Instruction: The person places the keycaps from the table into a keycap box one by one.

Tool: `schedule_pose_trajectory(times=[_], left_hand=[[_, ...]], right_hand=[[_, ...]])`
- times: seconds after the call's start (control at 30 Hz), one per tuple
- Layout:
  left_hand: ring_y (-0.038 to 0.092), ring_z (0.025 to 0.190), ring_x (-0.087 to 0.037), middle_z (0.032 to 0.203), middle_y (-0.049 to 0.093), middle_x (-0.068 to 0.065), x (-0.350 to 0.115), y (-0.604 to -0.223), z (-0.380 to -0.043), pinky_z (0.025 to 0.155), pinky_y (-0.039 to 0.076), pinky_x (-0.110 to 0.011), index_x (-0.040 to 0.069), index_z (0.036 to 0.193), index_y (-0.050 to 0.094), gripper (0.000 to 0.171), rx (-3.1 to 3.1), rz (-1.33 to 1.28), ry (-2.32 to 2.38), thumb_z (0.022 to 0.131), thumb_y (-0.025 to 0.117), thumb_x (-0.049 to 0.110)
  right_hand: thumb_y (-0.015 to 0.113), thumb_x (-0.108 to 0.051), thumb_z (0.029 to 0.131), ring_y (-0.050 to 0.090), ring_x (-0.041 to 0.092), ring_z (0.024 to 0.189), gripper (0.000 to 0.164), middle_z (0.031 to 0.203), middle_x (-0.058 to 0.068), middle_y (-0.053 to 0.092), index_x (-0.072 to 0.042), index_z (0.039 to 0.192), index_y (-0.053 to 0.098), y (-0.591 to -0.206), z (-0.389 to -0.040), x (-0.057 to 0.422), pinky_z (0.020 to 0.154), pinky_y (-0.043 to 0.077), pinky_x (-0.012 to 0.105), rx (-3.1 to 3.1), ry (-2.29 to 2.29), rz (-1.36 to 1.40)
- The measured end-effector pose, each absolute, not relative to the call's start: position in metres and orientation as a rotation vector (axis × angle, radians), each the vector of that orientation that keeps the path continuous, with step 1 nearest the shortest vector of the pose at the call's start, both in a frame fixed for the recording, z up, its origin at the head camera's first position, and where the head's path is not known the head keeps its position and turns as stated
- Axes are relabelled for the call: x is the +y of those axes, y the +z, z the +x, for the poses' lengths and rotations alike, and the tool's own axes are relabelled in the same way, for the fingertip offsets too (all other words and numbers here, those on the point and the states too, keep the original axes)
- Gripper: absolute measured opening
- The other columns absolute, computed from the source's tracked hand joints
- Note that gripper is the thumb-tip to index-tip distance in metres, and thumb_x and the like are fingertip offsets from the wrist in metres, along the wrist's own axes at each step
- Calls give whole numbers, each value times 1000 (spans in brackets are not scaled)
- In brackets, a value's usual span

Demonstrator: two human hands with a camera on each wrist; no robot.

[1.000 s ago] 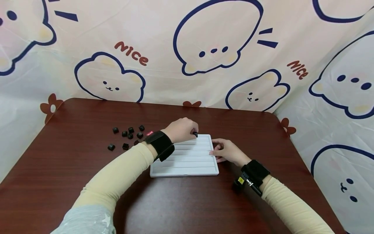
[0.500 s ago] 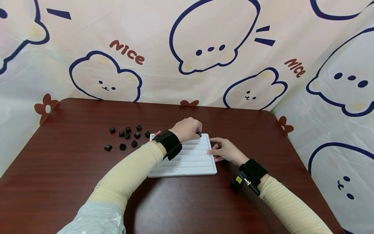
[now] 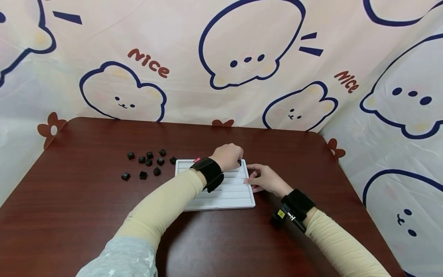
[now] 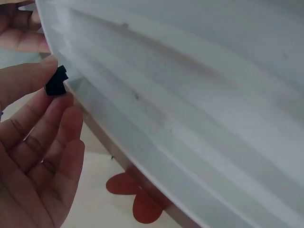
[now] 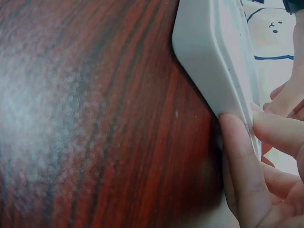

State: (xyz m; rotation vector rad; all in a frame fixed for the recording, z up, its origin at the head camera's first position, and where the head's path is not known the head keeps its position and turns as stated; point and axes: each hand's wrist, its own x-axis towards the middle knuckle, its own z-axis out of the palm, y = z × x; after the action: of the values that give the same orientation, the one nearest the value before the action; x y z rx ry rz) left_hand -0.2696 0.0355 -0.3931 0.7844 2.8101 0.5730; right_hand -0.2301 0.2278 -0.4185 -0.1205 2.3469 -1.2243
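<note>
Left hand [image 3: 226, 157]: it has moved further to the right over the white tray [image 3: 225, 194], and is now at the far right corner.
Black piece [image 4: 57, 81]: thumb and finger of the left hand pinch it, while the other fingers are loosely bent; it is at the far right corner of the tray, but whether it touches the tray cannot be told.
Right hand [image 3: 266, 179]: it stays at the right edge of the tray, its thumb and fingers bent close around the rim, holding it.
Step in hand: it seems that the piece is being brought to the farthest row, at its right end.
Next move: this probably calls for lowering the piece squarely into the row and then loosening the pinch, with the right hand keeping the tray steady.
Loose pieces [image 3: 160, 161]: ten lie scattered on the table [image 3: 214, 242], left of the tray.
Difference in the pieces: those nearest to the tray, partly covered by the left arm [image 3: 159, 207] one second ago, now show fully; none appears displaced.
</note>
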Motion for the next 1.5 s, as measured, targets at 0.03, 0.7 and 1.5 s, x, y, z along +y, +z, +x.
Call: schedule_pose_trajectory(times=[0.03, 0.7, 1.5], left_hand=[[60, 77, -15, 89, 68, 0, 36, -395, -270, 66, 52, -29, 10, 100, 75, 7, 2808, 778, 567, 95, 72, 14], [59, 72, -15, 84, 66, 0, 47, -399, -270, 60, 48, -27, 11, 92, 72, 3, 2891, 764, 569, 95, 72, 10], [61, 78, -15, 94, 69, -3, 46, -399, -265, 66, 51, -27, 7, 102, 72, 5, 2823, 719, 680, 96, 70, 7]], right_hand=[[73, -5, 95, 63, 16, 69, 63, 91, 13, 55, 6, 149, 44, -419, -229, 228, 64, 60, 32, 2344, -1227, -120], [73, -4, 95, 64, 15, 70, 62, 89, 11, 57, 7, 148, 44, -419, -232, 229, 65, 60, 32, 2346, -1228, -153], [73, -4, 95, 65, 16, 71, 62, 89, 11, 58, 7, 148, 44, -420, -231, 231, 65, 60, 33, 2344, -1239, -167]])
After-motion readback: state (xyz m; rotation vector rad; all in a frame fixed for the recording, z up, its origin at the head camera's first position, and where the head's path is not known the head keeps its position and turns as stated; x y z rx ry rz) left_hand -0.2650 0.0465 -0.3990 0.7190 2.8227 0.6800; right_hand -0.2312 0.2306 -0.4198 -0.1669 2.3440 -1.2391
